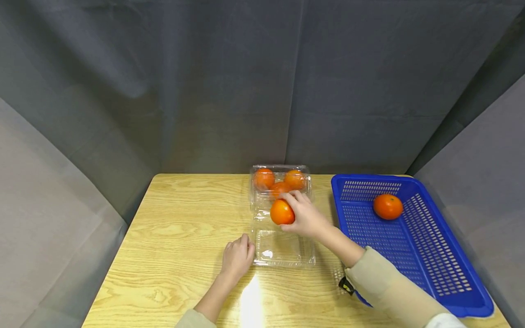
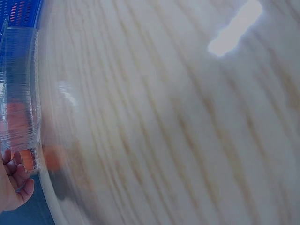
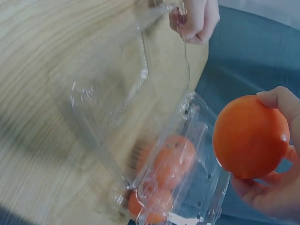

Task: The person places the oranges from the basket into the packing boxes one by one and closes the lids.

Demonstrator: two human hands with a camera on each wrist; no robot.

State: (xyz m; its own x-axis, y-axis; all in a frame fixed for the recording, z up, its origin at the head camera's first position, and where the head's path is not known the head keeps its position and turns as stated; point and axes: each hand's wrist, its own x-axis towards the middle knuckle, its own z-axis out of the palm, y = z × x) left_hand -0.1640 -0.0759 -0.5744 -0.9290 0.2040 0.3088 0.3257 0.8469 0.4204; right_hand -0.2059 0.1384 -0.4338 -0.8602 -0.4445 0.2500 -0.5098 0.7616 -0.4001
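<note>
My right hand (image 1: pixel 305 218) holds a smooth, round orange-red tomato (image 1: pixel 282 212) above a hinged clear plastic container (image 1: pixel 283 263). In the right wrist view, thumb and fingers curl around the held tomato (image 3: pixel 251 137). Several more tomatoes (image 1: pixel 264 178) sit together in the container's far half; its near half lies flat and shows bare plastic. My left hand (image 1: pixel 239 256) is at the container's near left edge. Seen from the right wrist, the curled fingers of the left hand (image 3: pixel 199 21) pinch the thin plastic edge. The left wrist view catches the left hand (image 2: pixel 16 183) only at its border.
A blue mesh basket (image 1: pixel 447 255) stands on the right side of the wooden table (image 1: pixel 176 255), with one tomato (image 1: pixel 387 206) inside. Dark curtains (image 1: pixel 229 91) hang behind the table. A black strap end (image 1: pixel 346 286) shows beneath the right sleeve.
</note>
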